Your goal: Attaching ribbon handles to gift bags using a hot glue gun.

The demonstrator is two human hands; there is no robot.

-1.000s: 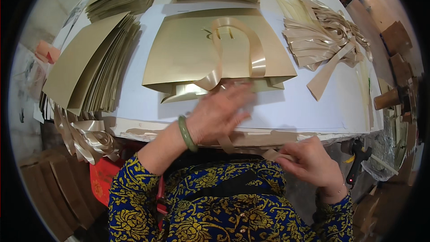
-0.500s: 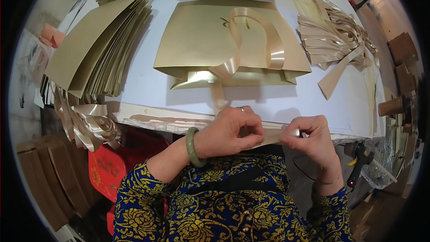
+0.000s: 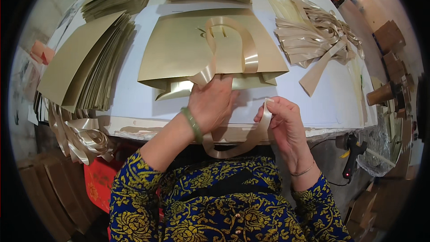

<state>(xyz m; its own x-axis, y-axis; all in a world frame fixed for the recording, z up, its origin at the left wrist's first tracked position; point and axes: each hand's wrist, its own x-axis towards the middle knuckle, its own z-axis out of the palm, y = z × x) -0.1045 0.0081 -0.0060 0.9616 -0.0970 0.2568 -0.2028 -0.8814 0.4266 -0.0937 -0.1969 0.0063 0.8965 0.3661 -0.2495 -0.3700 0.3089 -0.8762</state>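
A gold paper bag (image 3: 172,49) lies flat on the white tabletop, its open mouth toward me. One satin ribbon handle (image 3: 250,47) loops over its upper face. My left hand (image 3: 210,103), a green bangle at the wrist, reaches into the mouth; its fingertips are hidden under the upper panel. To the right, clear of the bag, my right hand (image 3: 283,118) pinches the end of a loose beige ribbon (image 3: 230,153) between thumb and fingers. That ribbon sags in a curve below the table edge and passes behind my left wrist.
Gold bags stand in a stack (image 3: 83,62) at left, with more piles at the back. A bundle of cut ribbons (image 3: 309,40) lies at right, another (image 3: 85,139) hangs at the left corner. A black glue gun (image 3: 354,157) sits beyond the right front edge.
My left hand has let go of the ribbon and moved forward into the bag's mouth. My right hand has lifted the ribbon end slightly forward and left. The whole view has shifted a little.
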